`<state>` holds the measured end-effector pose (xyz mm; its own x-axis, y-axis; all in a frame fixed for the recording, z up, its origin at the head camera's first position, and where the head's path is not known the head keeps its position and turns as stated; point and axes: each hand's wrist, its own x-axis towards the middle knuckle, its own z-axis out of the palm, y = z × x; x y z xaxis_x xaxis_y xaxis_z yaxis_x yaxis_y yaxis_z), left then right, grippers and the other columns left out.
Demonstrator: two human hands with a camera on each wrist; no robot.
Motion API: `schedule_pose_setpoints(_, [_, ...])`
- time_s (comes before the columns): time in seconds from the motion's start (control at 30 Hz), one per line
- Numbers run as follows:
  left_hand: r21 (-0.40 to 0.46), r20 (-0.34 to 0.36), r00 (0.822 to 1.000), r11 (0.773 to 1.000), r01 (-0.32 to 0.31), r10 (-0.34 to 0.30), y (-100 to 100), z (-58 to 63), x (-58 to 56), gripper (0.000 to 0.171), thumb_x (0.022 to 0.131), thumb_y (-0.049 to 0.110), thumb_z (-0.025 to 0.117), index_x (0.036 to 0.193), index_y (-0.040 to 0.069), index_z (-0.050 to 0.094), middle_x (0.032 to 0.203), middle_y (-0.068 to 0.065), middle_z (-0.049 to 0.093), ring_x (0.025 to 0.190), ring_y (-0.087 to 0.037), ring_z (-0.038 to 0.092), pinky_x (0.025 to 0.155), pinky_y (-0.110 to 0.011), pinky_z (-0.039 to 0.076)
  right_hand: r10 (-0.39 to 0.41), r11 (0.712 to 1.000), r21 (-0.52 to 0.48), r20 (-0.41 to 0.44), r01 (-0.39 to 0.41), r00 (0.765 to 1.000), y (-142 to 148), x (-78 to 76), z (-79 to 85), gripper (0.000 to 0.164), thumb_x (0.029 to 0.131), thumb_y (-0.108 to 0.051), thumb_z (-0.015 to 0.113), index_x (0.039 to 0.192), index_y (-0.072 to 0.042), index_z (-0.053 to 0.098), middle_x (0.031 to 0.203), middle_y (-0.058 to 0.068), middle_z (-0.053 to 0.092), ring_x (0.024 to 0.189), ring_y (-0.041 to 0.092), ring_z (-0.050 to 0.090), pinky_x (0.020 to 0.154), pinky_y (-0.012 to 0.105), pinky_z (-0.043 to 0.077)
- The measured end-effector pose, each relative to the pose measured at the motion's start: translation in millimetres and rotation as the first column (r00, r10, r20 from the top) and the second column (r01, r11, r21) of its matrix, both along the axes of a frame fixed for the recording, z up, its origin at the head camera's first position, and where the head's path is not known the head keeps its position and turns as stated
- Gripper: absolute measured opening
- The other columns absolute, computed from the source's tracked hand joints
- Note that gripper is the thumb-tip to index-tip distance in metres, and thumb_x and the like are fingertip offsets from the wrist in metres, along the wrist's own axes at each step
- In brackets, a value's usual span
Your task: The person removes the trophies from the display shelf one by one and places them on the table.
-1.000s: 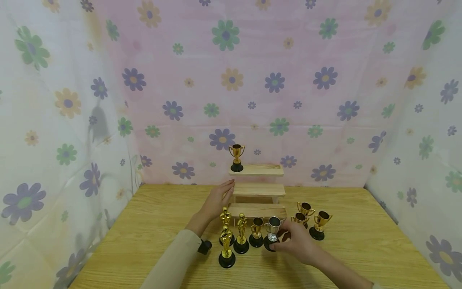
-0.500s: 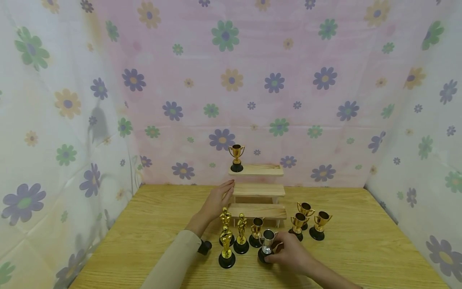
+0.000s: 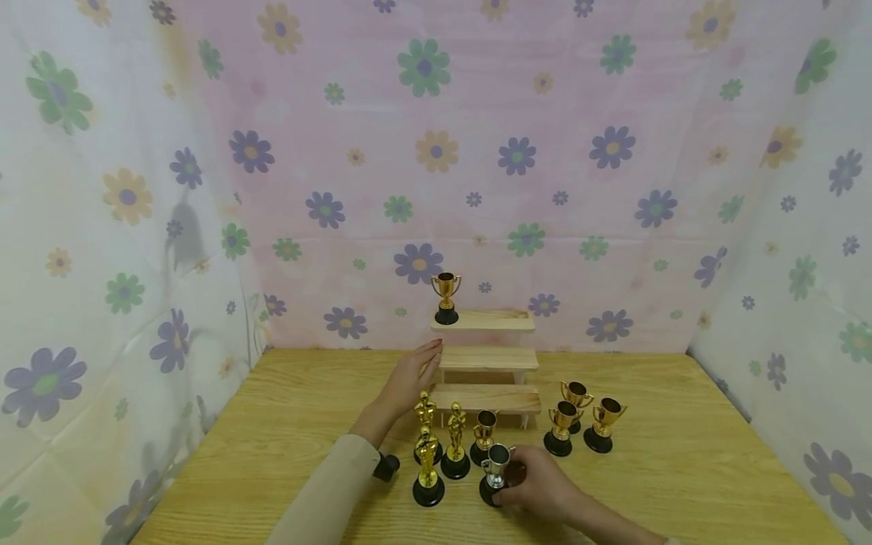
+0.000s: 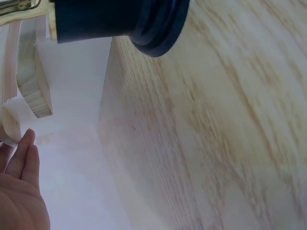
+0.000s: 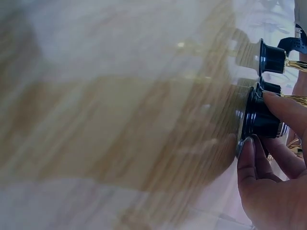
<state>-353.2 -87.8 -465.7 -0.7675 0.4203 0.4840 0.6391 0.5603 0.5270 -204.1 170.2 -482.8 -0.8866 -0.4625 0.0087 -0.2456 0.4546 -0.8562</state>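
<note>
My right hand (image 3: 545, 484) pinches a silver trophy cup (image 3: 497, 460) by its black base (image 5: 261, 117), low over the wooden table. Just left of that cup stand several gold statuettes (image 3: 456, 435) on black bases, and one gold trophy cup (image 3: 484, 431) is right behind it. My left hand (image 3: 407, 378) rests its straight fingers at the left side of a three-step wooden stand (image 3: 487, 397). In the left wrist view those fingers (image 4: 29, 155) reach the end of a wooden step. On the top step's left end stands another gold cup (image 3: 446, 295).
Right of the stand are more gold trophy cups (image 3: 602, 424), grouped close together. The table (image 3: 286, 454) is bounded by a flowered cloth backdrop (image 3: 341, 151) behind and at both sides. A black strap piece (image 3: 387, 467) shows by my left wrist.
My right hand has brought the silver cup toward the front edge and slightly left, away from beside the gold cup. My left hand stays at the stand.
</note>
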Motion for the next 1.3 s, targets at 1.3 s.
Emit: schedule_pose_setpoints(1.3, [-0.003, 0.023, 1.000, 1.000, -0.006, 0.006, -1, 0.0, 1.3, 0.042, 0.103, 0.027, 0.038, 0.137, 0.004, 0.047, 0.143, -0.011, 0.043, 0.133, -0.023, 0.038, 0.108, -0.039, 0.033, 0.048, 0.996, 0.084, -0.081, -0.041, 0.996, 61, 19.8, 51.7, 0.047, 0.080, -0.031, 0.075, 0.120, -0.014, 0.058, 0.109, 0.007, 0.060, 0.091, 0.019, 0.056, 0.066, 0.028, 0.049])
